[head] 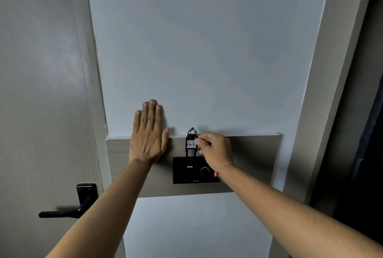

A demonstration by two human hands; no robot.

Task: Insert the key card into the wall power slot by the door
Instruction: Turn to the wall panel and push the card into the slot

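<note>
My right hand (215, 150) pinches the key card (191, 143), its lower end entering the power slot (194, 171). My left hand (149, 131) lies flat, fingers extended, on the wall (207, 50). Full seating appears outstanding.

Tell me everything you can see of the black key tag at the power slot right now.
The black plastic key tag stands upright against the wood-look wall panel, its lower end meeting the top edge of the black wall power unit; how deep it sits cannot be told. A white label on its face bears handwritten digits. A metal ring passes through its pointed top. The right hand pinches it at the ring side; the left hand lies flat on the wall beside it, apart.
</note>
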